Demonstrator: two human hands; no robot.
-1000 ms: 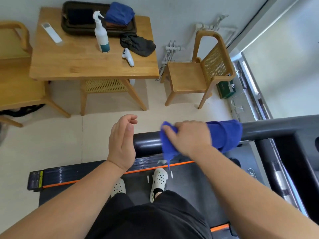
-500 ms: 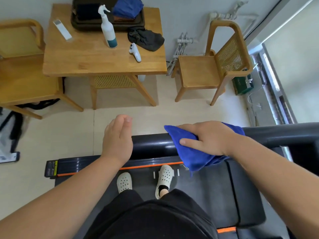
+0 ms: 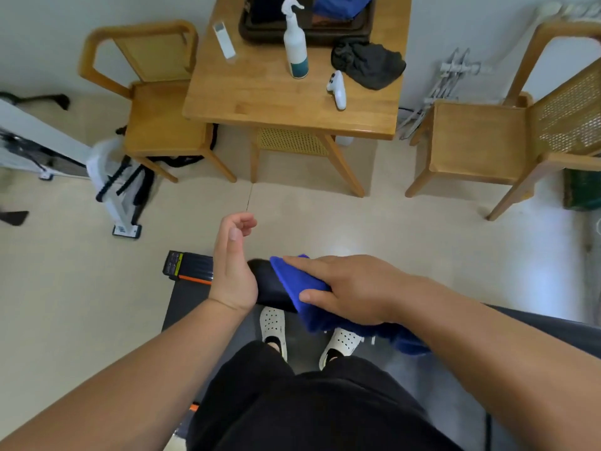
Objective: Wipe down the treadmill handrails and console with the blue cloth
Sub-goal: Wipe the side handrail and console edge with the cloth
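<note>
Beige floor tiles and light wood furniture fill the room around the treadmill. R hand lies flat on the blue cloth, fingers nearly straight and thumb along the near side. It presses the cloth onto the black handrail, close to the rail's end. L hand hovers just beside that end, edge-on, fingers loosely curled, holding nothing. Part of the cloth hangs down under the R forearm, above the white shoes.

The cloth looks soft, light and limp, prob. microfibre, so it will fold and bunch easily. It seems better to keep a wide palm on top and wrap it round the rail than to pinch one corner. The rail looks smooth & rounded, so w/o pressure the cloth can slip off. The console is not in view.

Farther out, the table carries a spray bottle, a dark rag, a white controller, a remote and a tray w/ a second blue textile. One chair stands beside the table, another chair on its other side.
</note>
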